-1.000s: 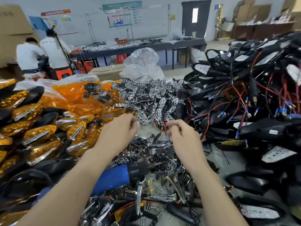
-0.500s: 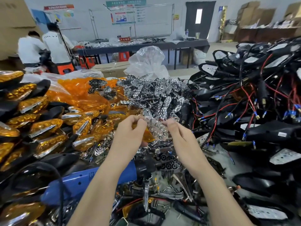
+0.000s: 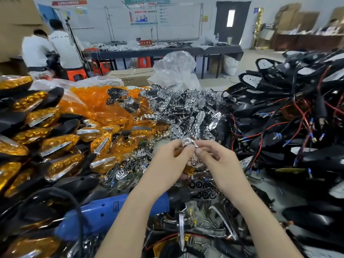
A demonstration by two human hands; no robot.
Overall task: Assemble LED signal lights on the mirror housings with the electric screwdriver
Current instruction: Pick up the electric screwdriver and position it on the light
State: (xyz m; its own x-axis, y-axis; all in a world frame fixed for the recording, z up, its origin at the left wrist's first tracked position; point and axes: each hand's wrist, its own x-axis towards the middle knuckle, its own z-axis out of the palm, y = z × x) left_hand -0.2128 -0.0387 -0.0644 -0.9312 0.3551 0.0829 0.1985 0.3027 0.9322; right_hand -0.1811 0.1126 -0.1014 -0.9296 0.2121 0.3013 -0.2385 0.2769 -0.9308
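Pinching a chrome-plated plastic reflector (image 3: 188,142) between curled fingertips of left hand (image 3: 167,161) and right hand (image 3: 216,157), above silver parts heap (image 3: 186,105), seemingly to orient it, with blue electric screwdriver (image 3: 104,211) idle below.

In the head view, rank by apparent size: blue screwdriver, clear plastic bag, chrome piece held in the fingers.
1. blue screwdriver, though it lies nearer the camera
2. clear plastic bag, farther away
3. chrome piece

Amber lenses (image 3: 96,107), chrome dimpled reflectors (image 3: 188,105), black housings (image 3: 279,108) with red wires (image 3: 258,135), blue screwdriver (image 3: 104,213)
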